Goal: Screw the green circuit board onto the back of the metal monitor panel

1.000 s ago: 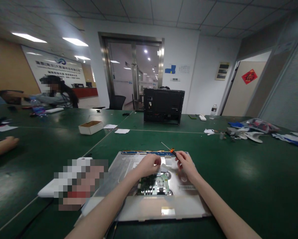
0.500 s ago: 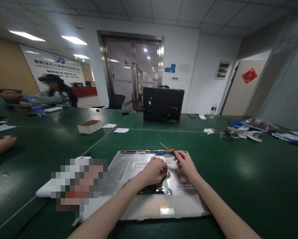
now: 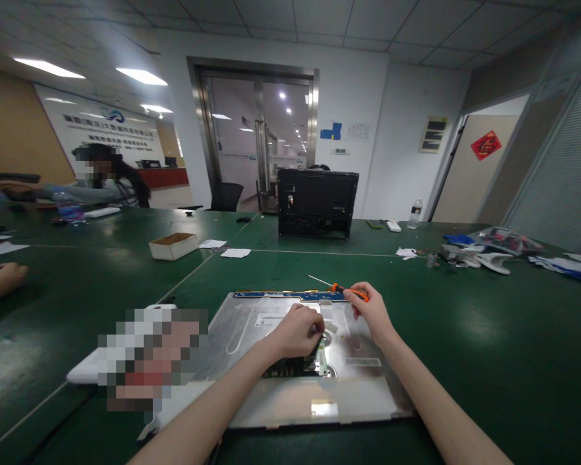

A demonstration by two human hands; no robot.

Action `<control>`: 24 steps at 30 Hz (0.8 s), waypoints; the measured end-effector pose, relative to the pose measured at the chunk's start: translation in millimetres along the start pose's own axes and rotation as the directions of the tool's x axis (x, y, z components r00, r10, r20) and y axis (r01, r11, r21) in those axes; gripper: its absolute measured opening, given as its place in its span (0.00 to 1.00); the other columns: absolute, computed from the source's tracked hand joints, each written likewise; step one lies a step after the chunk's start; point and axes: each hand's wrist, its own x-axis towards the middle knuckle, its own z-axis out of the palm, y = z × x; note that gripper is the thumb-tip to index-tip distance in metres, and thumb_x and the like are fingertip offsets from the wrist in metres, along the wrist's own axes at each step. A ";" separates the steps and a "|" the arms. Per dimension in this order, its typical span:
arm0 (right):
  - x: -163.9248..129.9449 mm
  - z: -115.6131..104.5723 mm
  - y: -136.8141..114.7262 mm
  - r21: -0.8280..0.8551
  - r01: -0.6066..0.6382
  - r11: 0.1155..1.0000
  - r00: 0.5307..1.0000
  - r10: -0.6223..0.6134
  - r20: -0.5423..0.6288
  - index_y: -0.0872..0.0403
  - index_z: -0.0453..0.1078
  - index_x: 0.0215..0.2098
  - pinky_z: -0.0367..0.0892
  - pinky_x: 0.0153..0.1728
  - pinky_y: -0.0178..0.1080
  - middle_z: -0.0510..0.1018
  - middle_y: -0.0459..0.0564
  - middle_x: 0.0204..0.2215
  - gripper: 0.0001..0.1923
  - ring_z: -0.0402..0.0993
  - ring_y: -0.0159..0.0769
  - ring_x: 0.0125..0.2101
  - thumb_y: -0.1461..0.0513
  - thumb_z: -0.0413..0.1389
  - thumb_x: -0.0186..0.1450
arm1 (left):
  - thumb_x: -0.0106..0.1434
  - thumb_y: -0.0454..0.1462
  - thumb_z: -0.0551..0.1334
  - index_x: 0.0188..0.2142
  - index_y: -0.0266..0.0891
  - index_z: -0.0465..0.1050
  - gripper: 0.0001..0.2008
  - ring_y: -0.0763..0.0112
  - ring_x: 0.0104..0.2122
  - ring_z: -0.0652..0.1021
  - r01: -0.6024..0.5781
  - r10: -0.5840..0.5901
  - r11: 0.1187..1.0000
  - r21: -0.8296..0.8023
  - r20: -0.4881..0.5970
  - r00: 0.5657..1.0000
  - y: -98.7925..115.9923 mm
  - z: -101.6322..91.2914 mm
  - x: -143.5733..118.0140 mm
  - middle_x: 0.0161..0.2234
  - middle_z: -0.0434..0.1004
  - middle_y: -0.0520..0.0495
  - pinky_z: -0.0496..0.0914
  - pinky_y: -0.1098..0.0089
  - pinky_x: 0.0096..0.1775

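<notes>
A display panel with a silver metal back (image 3: 358, 345) lies flat in front of me. A blue circuit strip (image 3: 271, 295) runs along its far edge. My left hand (image 3: 300, 330) is closed over the panel's middle, fingertips curled down beside a pale strip of tape (image 3: 323, 355); whatever they pinch is hidden. Partly under that wrist sits a dark circuit board (image 3: 287, 369). Above the panel's far right corner, my right hand (image 3: 373, 311) grips an orange-and-black screwdriver (image 3: 338, 288) by its handle. The thin shaft points left and away from me, clear of the panel.
A pixelated white object (image 3: 89, 368) lies left of the panel. Farther off are an open white box (image 3: 174, 247), paper slips (image 3: 236, 253) and a black monitor housing (image 3: 316, 203). Loose parts (image 3: 464, 255) and a bottle (image 3: 415, 214) are at right. Another person's hand (image 3: 4, 281) rests at left.
My right hand has shifted slightly right and up, and more of the screwdriver's orange handle shows. My left hand stays at nearly the same spot on the panel.
</notes>
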 end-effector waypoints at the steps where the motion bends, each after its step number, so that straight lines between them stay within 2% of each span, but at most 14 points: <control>1: 1.9 -1.4 -2.6 0.016 0.006 1.000 1.000 -0.006 -0.016 0.54 0.66 0.28 0.56 0.14 0.30 0.66 0.37 0.13 0.20 0.58 0.26 0.13 0.51 0.66 0.47 | 0.54 0.31 0.60 0.32 0.38 0.74 0.06 0.64 0.35 0.75 0.000 0.000 1.000 -0.004 -0.002 1.000 -0.5 0.6 0.3 0.32 0.78 0.48 0.61 0.65 0.44; 5: 14.6 0.7 -14.5 0.101 0.019 0.995 0.997 -0.012 -0.072 0.56 0.68 0.27 0.55 0.14 0.30 0.69 0.40 0.15 0.22 0.57 0.23 0.13 0.49 0.67 0.46 | 0.55 0.31 0.62 0.30 0.39 0.76 0.04 0.66 0.33 0.76 -0.002 0.002 1.000 -0.020 -0.006 1.000 -3.0 3.8 2.2 0.30 0.79 0.50 0.61 0.67 0.42; 10: 29.6 17.7 -23.7 0.246 -0.007 0.969 0.995 0.031 -0.094 0.54 0.65 0.22 0.53 0.11 0.29 0.62 0.36 0.11 0.24 0.55 0.23 0.12 0.44 0.65 0.46 | 0.57 0.33 0.64 0.29 0.39 0.76 0.02 0.67 0.31 0.75 0.006 -0.007 1.000 -0.031 -0.029 1.000 -5.3 8.6 4.0 0.29 0.79 0.50 0.60 0.68 0.42; 13: 30.8 20.2 -19.5 0.328 -0.047 0.943 0.992 0.083 -0.097 0.53 0.63 0.22 0.52 0.10 0.28 0.61 0.36 0.11 0.25 0.55 0.23 0.11 0.43 0.65 0.46 | 0.57 0.33 0.64 0.29 0.39 0.76 0.01 0.67 0.31 0.76 0.000 -0.001 0.999 -0.034 -0.037 0.999 -5.6 9.4 3.6 0.29 0.79 0.50 0.60 0.68 0.42; 16: 29.2 13.1 -10.0 0.398 -0.089 0.913 0.983 0.144 -0.110 0.53 0.62 0.23 0.52 0.10 0.27 0.61 0.35 0.11 0.25 0.56 0.23 0.11 0.44 0.65 0.46 | 0.57 0.33 0.63 0.30 0.39 0.77 0.03 0.67 0.31 0.75 -0.017 0.015 0.999 -0.044 -0.041 0.999 -5.9 8.5 2.6 0.29 0.79 0.50 0.60 0.68 0.42; 20: 29.0 3.2 1.2 0.465 -0.136 0.875 0.971 0.210 -0.111 0.53 0.62 0.24 0.54 0.10 0.26 0.65 0.37 0.12 0.23 0.58 0.22 0.12 0.47 0.66 0.47 | 0.57 0.31 0.62 0.29 0.39 0.77 0.05 0.68 0.30 0.75 -0.033 0.031 0.998 -0.059 -0.046 0.998 -7.8 8.2 2.8 0.28 0.79 0.50 0.61 0.68 0.41; 24: 30.0 2.9 6.0 0.492 -0.166 0.855 0.967 0.240 -0.090 0.53 0.64 0.25 0.55 0.10 0.26 0.68 0.38 0.14 0.20 0.59 0.23 0.12 0.51 0.66 0.48 | 0.56 0.29 0.62 0.28 0.39 0.77 0.06 0.68 0.29 0.75 -0.035 0.030 0.996 -0.077 -0.057 0.998 -10.1 9.7 4.1 0.26 0.78 0.50 0.61 0.70 0.39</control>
